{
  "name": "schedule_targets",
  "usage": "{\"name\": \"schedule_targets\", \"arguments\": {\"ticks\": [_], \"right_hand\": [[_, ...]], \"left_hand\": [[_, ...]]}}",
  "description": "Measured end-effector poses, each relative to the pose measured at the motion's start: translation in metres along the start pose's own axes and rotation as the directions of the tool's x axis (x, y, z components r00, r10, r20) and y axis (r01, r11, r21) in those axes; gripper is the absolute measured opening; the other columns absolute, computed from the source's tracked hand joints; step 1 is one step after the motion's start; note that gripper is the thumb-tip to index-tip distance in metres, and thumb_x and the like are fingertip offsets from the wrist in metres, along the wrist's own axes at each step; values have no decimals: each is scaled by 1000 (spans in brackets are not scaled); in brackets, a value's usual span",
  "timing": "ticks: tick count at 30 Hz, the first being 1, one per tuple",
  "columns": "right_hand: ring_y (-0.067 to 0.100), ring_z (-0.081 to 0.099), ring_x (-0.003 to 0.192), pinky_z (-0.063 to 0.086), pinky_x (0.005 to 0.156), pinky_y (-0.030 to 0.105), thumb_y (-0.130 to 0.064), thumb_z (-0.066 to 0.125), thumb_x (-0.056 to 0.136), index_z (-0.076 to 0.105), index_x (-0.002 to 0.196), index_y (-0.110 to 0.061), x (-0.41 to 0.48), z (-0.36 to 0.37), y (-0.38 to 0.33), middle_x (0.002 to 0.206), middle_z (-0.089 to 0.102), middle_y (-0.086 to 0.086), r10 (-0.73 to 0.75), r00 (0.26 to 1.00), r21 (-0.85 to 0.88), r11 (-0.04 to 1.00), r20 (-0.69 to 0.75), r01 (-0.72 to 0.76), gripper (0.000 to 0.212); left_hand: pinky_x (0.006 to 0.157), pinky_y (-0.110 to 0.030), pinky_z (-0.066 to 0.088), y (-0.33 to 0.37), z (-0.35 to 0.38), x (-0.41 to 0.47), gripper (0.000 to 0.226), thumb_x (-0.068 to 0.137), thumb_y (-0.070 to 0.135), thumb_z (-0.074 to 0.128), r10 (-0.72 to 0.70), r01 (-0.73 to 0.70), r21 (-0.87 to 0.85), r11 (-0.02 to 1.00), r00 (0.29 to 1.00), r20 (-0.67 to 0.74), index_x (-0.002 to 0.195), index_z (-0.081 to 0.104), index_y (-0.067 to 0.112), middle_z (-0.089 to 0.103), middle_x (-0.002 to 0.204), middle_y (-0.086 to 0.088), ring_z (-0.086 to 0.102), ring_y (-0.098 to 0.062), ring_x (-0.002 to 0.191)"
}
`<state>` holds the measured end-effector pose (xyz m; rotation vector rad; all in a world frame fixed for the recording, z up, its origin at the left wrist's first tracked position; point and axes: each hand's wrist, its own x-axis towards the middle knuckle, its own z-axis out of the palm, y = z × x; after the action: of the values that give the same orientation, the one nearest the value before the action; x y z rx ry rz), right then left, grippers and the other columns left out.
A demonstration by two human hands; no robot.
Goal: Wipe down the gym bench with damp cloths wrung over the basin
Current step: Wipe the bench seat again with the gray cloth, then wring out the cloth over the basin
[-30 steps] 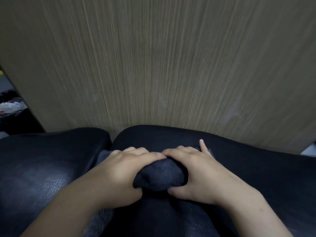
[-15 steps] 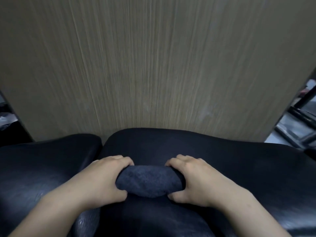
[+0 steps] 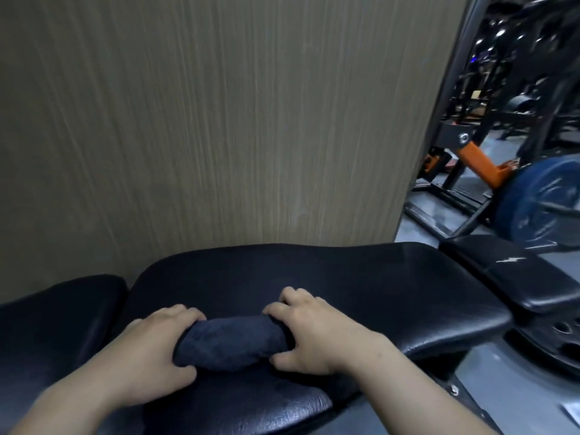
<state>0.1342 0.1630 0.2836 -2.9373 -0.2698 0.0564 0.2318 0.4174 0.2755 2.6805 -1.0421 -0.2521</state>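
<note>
Cloth (image 3: 230,345) bunched on surface (image 3: 361,293), both ends gripped
My left hand (image 3: 150,356) and right hand (image 3: 317,335) each close their grip round an end, pressing the roll down to wipe

Your left hand (image 3: 150,350) and right hand (image 3: 317,334) cover both ends of the rolled dark blue cloth (image 3: 232,343). The black padded bench (image 3: 361,293) runs off the lower edge. The dark gym machines (image 3: 518,73) at upper right are blurred, perhaps racks.

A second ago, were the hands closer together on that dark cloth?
Yes. Both hands, left hand and right hand, have spread apart along the cloth, which sits farther right of the bench gap.
</note>
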Motion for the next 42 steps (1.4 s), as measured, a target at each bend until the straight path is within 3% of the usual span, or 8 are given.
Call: {"name": "schedule_targets", "arguments": {"ticks": [8, 12, 15, 19, 24, 30, 36, 42], "right_hand": [[14, 45, 117, 42, 103, 37, -64, 68, 68, 43, 138, -36, 2, 5, 13, 117, 45, -11, 13, 1000, 106, 994, 16, -14, 80], [12, 43, 118, 41, 103, 38, -73, 70, 63, 41, 141, -35, 3, 5, 12, 118, 45, -12, 5, 1000, 80, 997, 15, -6, 91], [13, 47, 114, 43, 100, 37, -70, 72, 65, 47, 135, -34, 4, 5, 10, 114, 49, -11, -13, 1000, 72, 997, -4, 13, 83], [15, 57, 97, 49, 86, 36, -59, 73, 67, 57, 112, -30, -2, 2, 7, 102, 57, -9, -24, 998, 69, 997, -56, 28, 56], [16, 60, 81, 53, 72, 36, -53, 70, 63, 58, 93, -27, -28, -23, 11, 87, 64, -7, 23, 994, 65, 998, -103, -17, 41], [20, 61, 77, 53, 68, 38, -55, 63, 59, 55, 92, -26, -95, -60, 41, 81, 65, -4, 118, 982, -2, 993, -145, -120, 45], [17, 59, 69, 51, 61, 36, -57, 62, 60, 49, 86, -28, -204, -61, 86, 75, 61, -5, 333, 921, 13, 941, -202, -338, 41], [14, 59, 71, 51, 64, 36, -59, 63, 58, 50, 90, -31, -298, -29, 122, 75, 61, -8, 551, 807, 108, 834, -212, -541, 45]], "left_hand": [[100, -32, 40, 12, 8, 3, 73, 59, 75, 58, 28, -28, 10, 1000, 999, -37, 126, 44, 49, 48, 116, 28, 44, 3, 112], [93, -33, 42, 19, 11, 4, 56, 62, 70, 58, 13, -12, 27, 1000, 999, -45, 111, 53, 43, 50, 104, 24, 46, 1, 103], [89, -33, 43, 28, 13, 4, 36, 62, 57, 59, 8, -5, 44, 999, 998, -69, 91, 51, 38, 52, 93, 20, 48, 0, 92], [81, -31, 41, 39, 14, 2, 28, 62, 51, 59, 34, -25, 100, 995, 996, -85, 80, 46, 34, 52, 83, 16, 49, -1, 80], [74, -29, 41, 59, 7, 1, 28, 61, 53, 56, 102, -91, 81, 993, 984, -148, 80, 50, 33, 54, 79, 16, 51, 0, 75], [77, -33, 41, 122, -2, 20, 36, 61, 57, 51, 288, -262, 165, 951, 944, -161, 86, 52, 32, 54, 80, 15, 51, -5, 76], [79, -35, 44, 221, 19, 58, 35, 64, 56, 54, 559, -528, 286, 800, 828, -36, 85, 51, 28, 54, 79, 12, 53, -10, 76], [71, -35, 42, 309, 72, 88, 35, 66, 56, 49, 767, -769, 275, 578, 626, 138, 83, 45, 25, 47, 76, 14, 52, -15, 72]]}}
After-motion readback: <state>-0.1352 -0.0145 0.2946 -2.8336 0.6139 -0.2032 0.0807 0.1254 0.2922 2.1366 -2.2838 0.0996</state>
